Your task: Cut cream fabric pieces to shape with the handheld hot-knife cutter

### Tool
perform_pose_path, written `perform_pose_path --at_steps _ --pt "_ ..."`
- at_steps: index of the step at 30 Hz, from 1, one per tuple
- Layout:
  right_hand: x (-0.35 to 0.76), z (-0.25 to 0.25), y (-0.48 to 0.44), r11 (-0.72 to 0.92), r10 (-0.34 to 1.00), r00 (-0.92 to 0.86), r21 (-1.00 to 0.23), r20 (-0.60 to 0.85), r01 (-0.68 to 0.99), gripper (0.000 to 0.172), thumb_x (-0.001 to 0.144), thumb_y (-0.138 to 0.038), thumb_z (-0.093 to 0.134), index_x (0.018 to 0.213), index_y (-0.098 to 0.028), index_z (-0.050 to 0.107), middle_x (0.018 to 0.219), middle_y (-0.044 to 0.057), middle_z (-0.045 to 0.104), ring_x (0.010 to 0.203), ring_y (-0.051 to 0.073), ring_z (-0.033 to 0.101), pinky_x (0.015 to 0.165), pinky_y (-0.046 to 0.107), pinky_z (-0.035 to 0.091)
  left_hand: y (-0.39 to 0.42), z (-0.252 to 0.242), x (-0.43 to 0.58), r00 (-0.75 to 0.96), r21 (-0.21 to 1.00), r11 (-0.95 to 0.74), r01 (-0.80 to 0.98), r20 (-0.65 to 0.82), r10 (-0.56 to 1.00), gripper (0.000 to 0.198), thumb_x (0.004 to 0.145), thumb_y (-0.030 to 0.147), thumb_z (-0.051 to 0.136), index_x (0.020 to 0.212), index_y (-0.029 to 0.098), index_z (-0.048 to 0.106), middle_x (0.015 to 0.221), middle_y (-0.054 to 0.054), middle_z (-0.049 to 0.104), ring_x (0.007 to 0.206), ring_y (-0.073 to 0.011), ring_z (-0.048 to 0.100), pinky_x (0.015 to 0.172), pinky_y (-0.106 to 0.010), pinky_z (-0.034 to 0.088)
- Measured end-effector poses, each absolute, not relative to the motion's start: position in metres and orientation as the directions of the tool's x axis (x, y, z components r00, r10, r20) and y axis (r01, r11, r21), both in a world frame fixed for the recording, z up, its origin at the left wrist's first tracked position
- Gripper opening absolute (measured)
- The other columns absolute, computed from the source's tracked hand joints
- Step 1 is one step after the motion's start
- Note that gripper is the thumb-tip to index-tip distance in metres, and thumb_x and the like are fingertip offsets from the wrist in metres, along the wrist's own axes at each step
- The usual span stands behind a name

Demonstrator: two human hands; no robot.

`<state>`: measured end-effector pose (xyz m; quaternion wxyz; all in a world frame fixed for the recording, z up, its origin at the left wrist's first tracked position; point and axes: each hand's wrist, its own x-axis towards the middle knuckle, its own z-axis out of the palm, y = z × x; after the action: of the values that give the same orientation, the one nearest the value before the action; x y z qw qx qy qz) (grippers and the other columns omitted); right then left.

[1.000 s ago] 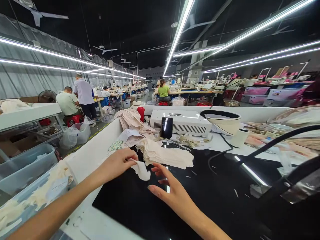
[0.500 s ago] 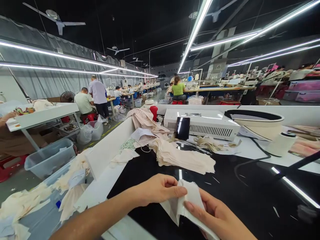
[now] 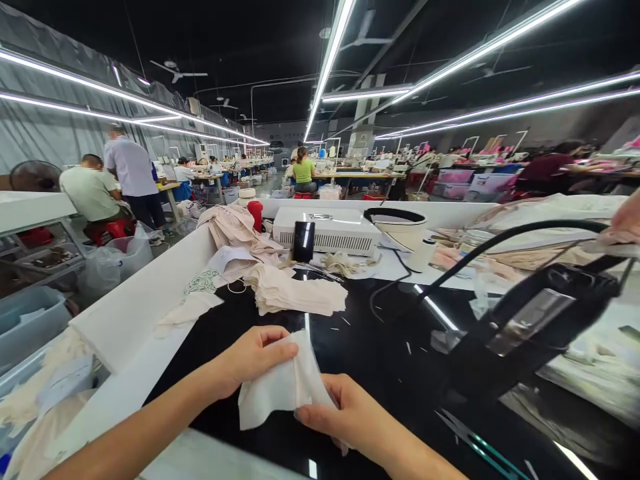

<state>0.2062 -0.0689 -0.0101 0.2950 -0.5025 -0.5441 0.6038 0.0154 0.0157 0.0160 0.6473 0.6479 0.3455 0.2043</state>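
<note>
My left hand (image 3: 257, 360) pinches the upper edge of a small cream cloth piece (image 3: 280, 387), thumb on top. Lower down and to the right, my right hand (image 3: 345, 413) grips the same piece, its thumb over the near edge and fingers behind. The cloth hangs between both hands above the glossy black tabletop (image 3: 370, 360), with a fold or seam down its middle. Beyond the hands lies a stack of cream cloth pieces (image 3: 295, 291).
A dark machine (image 3: 520, 327) stands at the right, near another person's hand (image 3: 627, 217). Behind the stack are a phone (image 3: 303, 241), a white vented box (image 3: 325, 230) and a red object (image 3: 255, 215). Green string (image 3: 201, 282) lies left. Thread cone (image 3: 424, 255) stands at the back.
The view has turned right, bringing the dark machine and another person's hand into sight. The cloth between my hands is now spread wider, with more of its surface showing.
</note>
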Motion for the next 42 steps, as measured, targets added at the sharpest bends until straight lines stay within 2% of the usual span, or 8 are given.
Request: perform_pose_path --at_steps 14,20,23,26,29,31,36,42 --pt "0.202 -0.002 -0.082 -0.241 0.901 -0.302 -0.938 -0.312 0.25 0.036 0.068 -0.037 0.078 0.058 -0.019 0.048 0.052 -0.009 0.036 0.05 0.004 0.027 0.047 0.025 0.017 0.026 -0.002 0.017 0.658 0.972 -0.087 0.218 -0.08 0.749 0.053 0.077 0.069 0.069 0.075 0.016 0.068 0.063 0.003 0.051 0.059 -0.0116 0.041 0.056 -0.023 0.031" --pt "0.208 0.001 -0.079 -0.078 0.928 -0.3 -0.903 -0.221 0.424 0.028 0.081 -0.035 0.072 0.067 -0.018 0.054 0.06 -0.008 0.04 0.055 0.007 0.033 0.048 0.022 0.023 0.033 0.004 0.018 0.67 0.926 -0.295 0.234 0.067 0.74 0.041 0.089 0.056 0.062 0.078 0.018 0.072 0.071 0.0 0.063 0.066 -0.0154 0.052 0.061 -0.024 0.039" --pt "0.218 0.003 -0.073 0.146 0.978 -0.209 -0.678 -0.011 0.72 0.028 0.095 -0.032 0.06 0.071 -0.017 0.062 0.067 -0.005 0.052 0.06 0.009 0.045 0.052 0.021 0.033 0.031 0.017 0.015 0.658 0.796 -0.561 0.228 0.3 0.691 0.035 0.098 0.047 0.056 0.088 0.021 0.076 0.083 -0.002 0.071 0.076 -0.0182 0.061 0.069 -0.026 0.044" --pt "0.23 0.003 -0.067 0.186 0.982 -0.142 -0.487 0.126 0.853 0.023 0.1 -0.02 0.051 0.089 -0.02 0.072 0.083 0.0 0.068 0.078 0.015 0.06 0.07 0.025 0.045 0.021 0.022 0.011 0.766 0.484 -0.858 0.173 0.482 0.426 0.04 0.107 0.048 0.044 0.103 0.026 0.077 0.083 -0.002 0.071 0.072 -0.0158 0.063 0.067 -0.025 0.045" --pt "0.24 -0.004 -0.063 0.158 0.982 -0.103 -0.389 0.159 0.908 0.034 0.096 -0.007 0.046 0.11 -0.023 0.073 0.099 0.005 0.073 0.096 0.02 0.064 0.083 0.03 0.048 0.005 0.014 0.012 0.898 0.122 -0.991 0.057 0.427 0.104 0.041 0.109 0.05 0.039 0.11 0.026 0.073 0.079 -0.002 0.069 0.066 -0.0142 0.061 0.058 -0.024 0.043" --pt "0.245 -0.009 -0.061 0.14 0.981 -0.09 -0.311 0.17 0.94 0.039 0.094 -0.003 0.046 0.113 -0.023 0.073 0.103 0.006 0.073 0.098 0.022 0.064 0.082 0.031 0.05 -0.005 0.004 0.014 0.923 -0.017 -1.0 0.014 0.384 0.007 0.037 0.108 0.048 0.042 0.109 0.023 0.07 0.081 -0.003 0.069 0.067 -0.0161 0.062 0.059 -0.026 0.046" --pt "0.255 -0.014 -0.059 0.13 0.974 -0.098 -0.147 0.206 0.981 0.048 0.09 0.005 0.043 0.121 -0.022 0.069 0.109 0.009 0.073 0.096 0.024 0.064 0.078 0.032 0.052 -0.017 -0.02 0.018 0.926 -0.047 -0.999 0.028 0.378 0.008 0.023 0.106 0.037 0.052 0.115 0.019 0.063 0.101 -0.007 0.072 0.087 -0.0222 0.068 0.076 -0.035 0.054" --pt "0.261 -0.009 -0.071 0.188 0.944 -0.156 -0.084 0.292 0.979 0.055 0.089 0.008 0.039 0.133 -0.018 0.061 0.13 0.014 0.066 0.117 0.027 0.059 0.097 0.041 0.052 -0.017 -0.026 0.014 0.946 -0.019 -0.999 0.04 0.322 0.031 0.022 0.102 0.031 0.06 0.121 0.019 0.06 0.112 -0.008 0.071 0.098 -0.0246 0.069 0.084 -0.038 0.057"
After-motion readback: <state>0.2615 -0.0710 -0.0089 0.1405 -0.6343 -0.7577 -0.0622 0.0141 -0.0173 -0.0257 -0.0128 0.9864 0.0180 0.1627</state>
